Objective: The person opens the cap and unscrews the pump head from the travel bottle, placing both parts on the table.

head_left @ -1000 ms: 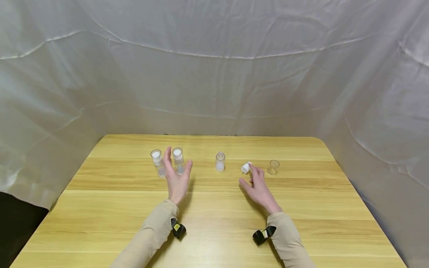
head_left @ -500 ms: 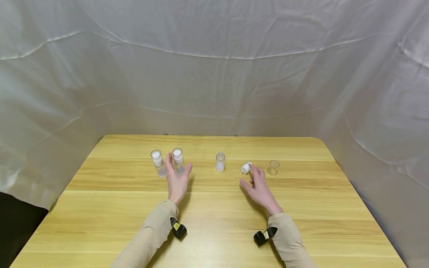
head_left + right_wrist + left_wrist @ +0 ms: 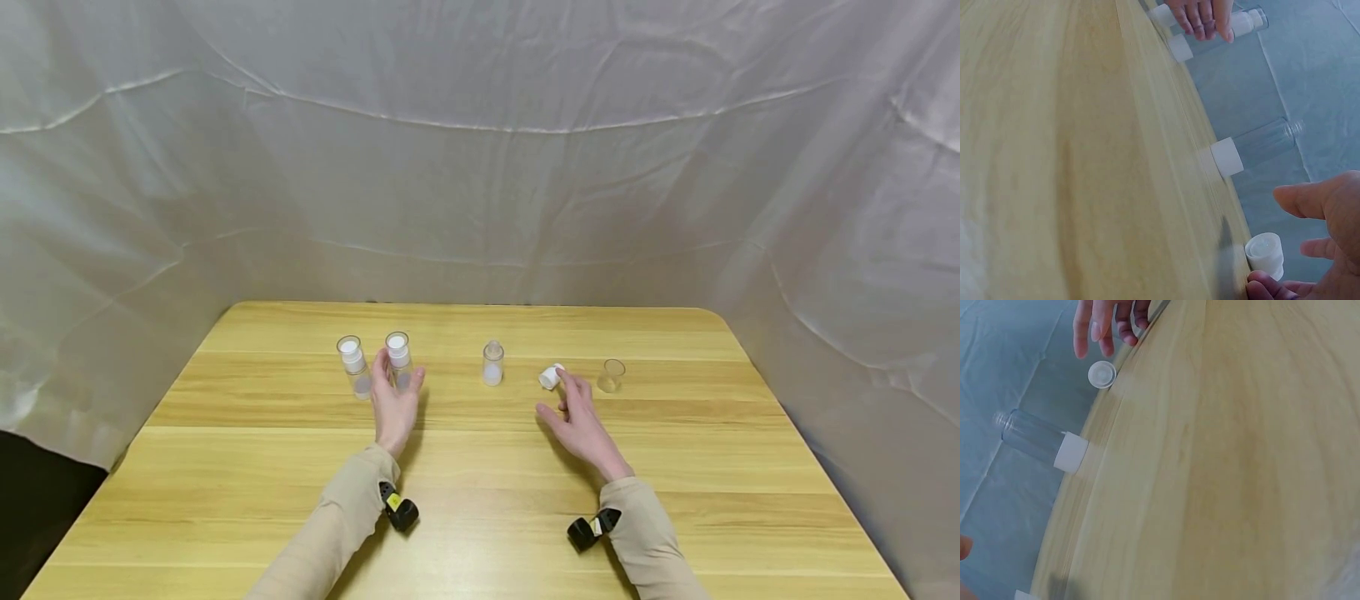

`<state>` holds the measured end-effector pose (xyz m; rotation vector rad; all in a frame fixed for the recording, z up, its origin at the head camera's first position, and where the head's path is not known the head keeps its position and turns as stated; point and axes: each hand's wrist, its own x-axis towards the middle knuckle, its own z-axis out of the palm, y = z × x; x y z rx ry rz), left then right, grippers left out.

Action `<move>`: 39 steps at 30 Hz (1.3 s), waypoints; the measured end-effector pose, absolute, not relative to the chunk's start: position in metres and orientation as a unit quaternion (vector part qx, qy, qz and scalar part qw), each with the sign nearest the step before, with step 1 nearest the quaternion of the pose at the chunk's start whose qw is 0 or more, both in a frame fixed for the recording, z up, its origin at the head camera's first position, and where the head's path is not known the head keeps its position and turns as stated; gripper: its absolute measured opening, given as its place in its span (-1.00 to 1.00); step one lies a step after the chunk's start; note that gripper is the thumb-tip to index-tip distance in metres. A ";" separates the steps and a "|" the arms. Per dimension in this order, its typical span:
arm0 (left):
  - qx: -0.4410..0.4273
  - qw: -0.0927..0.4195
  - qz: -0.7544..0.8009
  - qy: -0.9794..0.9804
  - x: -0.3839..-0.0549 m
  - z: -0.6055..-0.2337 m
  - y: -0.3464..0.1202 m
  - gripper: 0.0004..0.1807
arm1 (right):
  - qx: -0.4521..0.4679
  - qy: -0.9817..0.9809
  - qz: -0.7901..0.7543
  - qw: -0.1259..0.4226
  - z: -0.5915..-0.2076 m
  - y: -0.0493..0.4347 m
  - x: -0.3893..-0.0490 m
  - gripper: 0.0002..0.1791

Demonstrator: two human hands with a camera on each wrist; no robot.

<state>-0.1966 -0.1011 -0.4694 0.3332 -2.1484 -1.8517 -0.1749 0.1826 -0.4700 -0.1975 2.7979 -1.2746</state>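
My left hand [image 3: 395, 408] is beside a clear bottle with a white pump top under a clear cover [image 3: 398, 352], its thumb and fingers spread apart. A similar bottle [image 3: 351, 357] stands just left of it. My right hand [image 3: 583, 423] reaches to a white pump top [image 3: 551, 377] lying on the table, fingertips at its near side; in the right wrist view the thumb stays well away from this white piece [image 3: 1264, 253]. Between the hands stands an uncapped clear bottle [image 3: 492, 367] with a white base and bare threaded neck. Whether the left fingers touch their bottle is unclear.
A clear cover [image 3: 611, 377] stands right of the white pump top. The wooden table [image 3: 480, 517] ends at a far edge, with grey cloth [image 3: 480, 192] hanging behind and at the sides. Black cameras are strapped to both sleeves.
My left hand has lowered slightly toward me, its raised fingers dropping beside the right-hand one of the two left bottles. My right hand and the objects stay almost where they were.
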 end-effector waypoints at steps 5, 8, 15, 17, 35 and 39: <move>0.126 0.124 -0.648 -0.740 -0.197 -0.470 -0.103 -0.17 | -0.063 0.907 -0.415 0.030 -0.469 0.182 -0.174 -0.17; 0.129 0.120 -0.647 -0.742 -0.197 -0.471 -0.103 -0.19 | -0.064 0.908 -0.413 0.025 -0.470 0.182 -0.173 -0.17; 0.126 0.120 -0.652 -0.738 -0.199 -0.473 -0.104 -0.26 | -0.066 0.906 -0.417 0.023 -0.470 0.182 -0.172 -0.17; 0.126 0.125 -0.655 -0.734 -0.199 -0.473 -0.105 -0.30 | -0.063 0.906 -0.418 0.028 -0.470 0.182 -0.172 -0.16; 0.125 0.147 -0.661 -0.726 -0.200 -0.477 -0.106 -0.44 | -0.068 0.907 -0.416 0.026 -0.471 0.184 -0.172 -0.17; 0.124 0.140 -0.658 -0.729 -0.200 -0.477 -0.107 -0.45 | -0.066 0.904 -0.421 0.019 -0.470 0.183 -0.171 -0.18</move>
